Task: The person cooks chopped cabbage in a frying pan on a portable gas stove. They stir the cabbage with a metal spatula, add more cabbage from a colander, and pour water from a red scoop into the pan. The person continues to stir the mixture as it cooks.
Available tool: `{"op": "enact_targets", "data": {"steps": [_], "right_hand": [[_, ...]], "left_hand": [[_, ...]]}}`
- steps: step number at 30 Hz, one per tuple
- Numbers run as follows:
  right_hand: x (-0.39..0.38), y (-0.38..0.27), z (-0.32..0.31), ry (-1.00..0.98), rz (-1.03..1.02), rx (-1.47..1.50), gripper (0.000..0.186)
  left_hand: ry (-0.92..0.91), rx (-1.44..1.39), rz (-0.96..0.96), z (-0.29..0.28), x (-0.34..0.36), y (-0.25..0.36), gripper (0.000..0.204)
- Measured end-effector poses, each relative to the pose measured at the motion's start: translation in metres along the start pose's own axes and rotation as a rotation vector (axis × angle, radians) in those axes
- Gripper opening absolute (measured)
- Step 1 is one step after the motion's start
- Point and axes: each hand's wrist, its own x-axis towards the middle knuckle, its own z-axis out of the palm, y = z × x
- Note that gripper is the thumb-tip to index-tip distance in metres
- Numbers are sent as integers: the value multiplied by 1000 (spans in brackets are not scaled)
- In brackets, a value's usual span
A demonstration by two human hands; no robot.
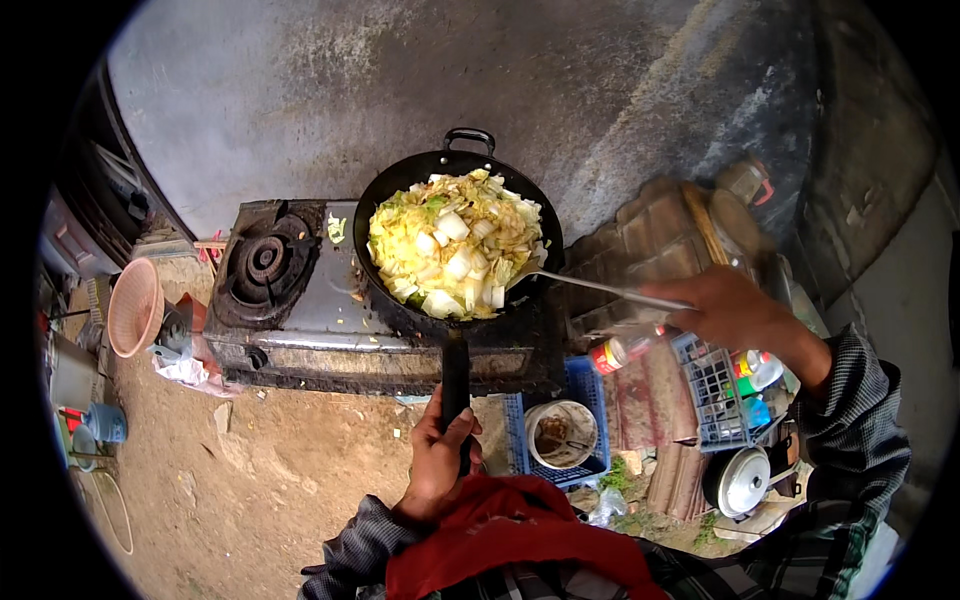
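The chopped cabbage [460, 240] sits heaped in the black pan [550, 215] at the right end of the stove [310, 290]. The left hand [440, 452] has its grip wrapped around the long handle [456, 375]; the right hand [735, 315], slightly blurred, has its grip closed on a metal utensil [610, 287], whose far end meets the heap's right edge. Whether that end is flat or cupped cannot be told.

To turn the heap well, the left hand should hold the pan steady against each push. The utensil is best slid down along the right wall, under the leaves, then lifted and folded toward the middle. Short, slow strokes would suit, since the pile stands high and pieces could spill over the rim; the pale, thick chunks on top probably need turning under most.

Counted: one pan, with one long handle and one loop handle [468, 136]; one utensil; one burner in view [266, 260]; one pink basket [137, 308]; two blue crates, one holding a single bucket [590, 437]; one silver lid [745, 482]. The cabbage pieces overlap too much to count.
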Motion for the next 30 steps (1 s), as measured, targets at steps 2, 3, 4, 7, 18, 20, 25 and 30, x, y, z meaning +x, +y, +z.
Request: {"op": "enact_targets", "data": {"steps": [2,3,4,7,18,20,25,30], "right_hand": [[10,-4,5,-35,18,-13,44],[15,-5,7,-54,24,-19,45],[20,-2,11,-41,17,-6,45],[26,5,26,1,21,26,47],[3,8,40,87,107,52,47],[-19,14,23,121,83,39,46],[-55,-13,-25,23,275,300,44],[-53,-27,-26,-58,254,455,41]], "left_hand": [[6,-1,-7,-2,-1,-2,48],[15,0,-16,-2,-1,-3,49],[25,4,-20,-1,-1,-2,50],[27,6,-34,2,-1,-1,50],[21,34,3,6,3,-5,32],[32,46,-9,5,2,-4,31],[20,5,-10,2,3,-6,37],[2,-5,-24,-2,1,-3,44]]}}
